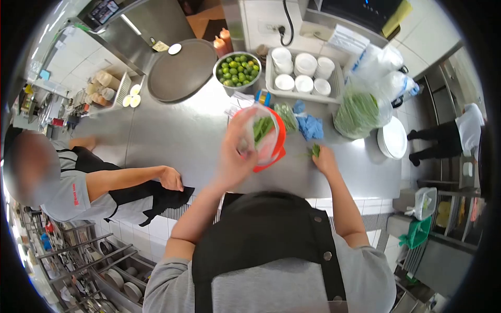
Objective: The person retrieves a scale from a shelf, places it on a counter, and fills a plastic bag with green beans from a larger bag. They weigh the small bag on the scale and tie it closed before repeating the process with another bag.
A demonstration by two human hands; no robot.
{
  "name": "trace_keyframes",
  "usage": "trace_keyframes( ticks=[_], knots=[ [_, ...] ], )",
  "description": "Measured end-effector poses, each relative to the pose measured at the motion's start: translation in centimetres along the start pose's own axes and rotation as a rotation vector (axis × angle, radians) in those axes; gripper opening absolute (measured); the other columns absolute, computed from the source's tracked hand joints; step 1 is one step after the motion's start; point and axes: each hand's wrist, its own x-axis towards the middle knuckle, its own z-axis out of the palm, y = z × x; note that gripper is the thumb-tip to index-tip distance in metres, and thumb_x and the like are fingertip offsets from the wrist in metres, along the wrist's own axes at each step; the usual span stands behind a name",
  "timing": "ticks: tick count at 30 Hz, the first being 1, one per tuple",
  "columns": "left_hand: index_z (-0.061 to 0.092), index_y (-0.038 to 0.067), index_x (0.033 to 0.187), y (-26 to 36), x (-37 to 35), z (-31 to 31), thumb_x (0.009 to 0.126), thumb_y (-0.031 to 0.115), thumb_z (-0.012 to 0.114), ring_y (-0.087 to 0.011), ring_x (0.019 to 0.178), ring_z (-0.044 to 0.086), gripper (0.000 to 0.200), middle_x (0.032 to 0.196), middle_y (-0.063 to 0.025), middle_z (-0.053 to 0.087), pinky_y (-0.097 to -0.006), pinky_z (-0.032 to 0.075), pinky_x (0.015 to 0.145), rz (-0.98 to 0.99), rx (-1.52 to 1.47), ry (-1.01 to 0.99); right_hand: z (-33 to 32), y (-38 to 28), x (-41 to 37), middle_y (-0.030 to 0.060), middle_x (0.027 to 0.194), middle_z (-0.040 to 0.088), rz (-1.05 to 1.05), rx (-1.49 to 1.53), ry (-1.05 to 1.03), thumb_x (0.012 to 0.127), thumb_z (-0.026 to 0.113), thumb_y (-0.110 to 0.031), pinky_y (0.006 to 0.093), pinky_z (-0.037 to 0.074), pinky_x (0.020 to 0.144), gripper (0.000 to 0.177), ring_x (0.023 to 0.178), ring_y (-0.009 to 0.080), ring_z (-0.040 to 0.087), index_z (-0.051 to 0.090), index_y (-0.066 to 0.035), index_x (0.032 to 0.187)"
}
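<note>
My left hand (236, 159), partly blurred, is closed around a clear plastic container with a red-orange rim (281, 133), raised above the steel counter and tilted toward me. Inside it lie green leaves (263, 128). My right hand (326, 160) rests low over the counter to the right, its fingers pinched on a small green herb sprig (315, 151). Just beyond the container is a clear bag of greens (285, 116). Crumpled blue gloves or cloth (311, 127) lie between that bag and my right hand.
A steel bowl of limes (237, 89), a tray of white cups (334, 96) and a round dark tray (180, 73) stand at the back. To the right are a large bag of long greens (357, 115) and white plates (392, 138). A co-worker (109, 182) stands at the left.
</note>
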Motion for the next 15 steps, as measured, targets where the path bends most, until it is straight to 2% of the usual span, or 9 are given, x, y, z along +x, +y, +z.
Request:
trace_keyframes(
  ticks=[2, 4, 6, 12, 15],
  knots=[
    [0.049, 0.006, 0.146, 1.0, 1.7, -0.7, 0.070, -0.012, 0.053, -0.0143, 0.109, 0.057, 0.078, 0.120, -0.0097, 0.059, -0.0225, 0.047, 0.085, -0.077, -0.109, -0.011, -1.0, 0.2, 0.7, 0.0254, 0.104, 0.069, -0.053, 0.013, 0.016, 0.077, 0.081, -0.021, 0.0539, 0.051, 0.085, 0.043, 0.101, 0.0453, 0.064, 0.062, 0.000, 0.110],
    [0.050, 0.005, 0.146, 2.1, 3.3, -2.1, 0.070, -0.012, 0.051, -0.0080, 0.096, 0.057, 0.079, 0.104, -0.0061, 0.062, -0.0177, 0.046, 0.075, -0.190, -0.170, -0.080, -1.8, -0.1, 0.2, 0.0252, 0.103, 0.070, -0.077, 0.035, 0.038, 0.077, 0.082, -0.023, 0.0531, 0.051, 0.085, 0.047, 0.101, 0.0451, 0.064, 0.062, 0.000, 0.113],
    [0.049, 0.005, 0.147, 2.0, 4.0, -1.8, 0.071, -0.012, 0.051, -0.0066, 0.093, 0.058, 0.078, 0.103, -0.0056, 0.065, -0.0188, 0.046, 0.079, -0.116, -0.179, -0.090, -2.7, -1.0, 0.0, 0.0250, 0.103, 0.070, -0.080, 0.035, 0.095, 0.077, 0.083, -0.025, 0.0523, 0.051, 0.084, 0.051, 0.100, 0.0452, 0.064, 0.062, 0.000, 0.116],
    [0.048, -0.001, 0.146, 4.3, 4.1, -0.4, 0.075, -0.014, 0.052, -0.0113, 0.100, 0.062, 0.073, 0.128, -0.0114, 0.062, -0.0221, 0.049, 0.087, -0.175, -0.380, -0.065, -2.5, -1.0, -0.4, 0.0236, 0.101, 0.071, -0.058, 0.083, 0.117, 0.080, 0.082, -0.024, 0.0519, 0.052, 0.083, 0.049, 0.098, 0.0446, 0.066, 0.063, -0.001, 0.118],
    [0.046, -0.006, 0.146, 4.8, 4.1, -1.3, 0.077, -0.017, 0.052, -0.0135, 0.103, 0.064, 0.070, 0.142, -0.0151, 0.055, -0.0222, 0.051, 0.083, -0.310, -0.729, 0.000, -2.4, -0.8, -0.6, 0.0233, 0.101, 0.071, -0.019, 0.122, 0.086, 0.081, 0.082, -0.025, 0.0522, 0.052, 0.083, 0.047, 0.098, 0.0442, 0.066, 0.063, -0.001, 0.117]
  ],
)
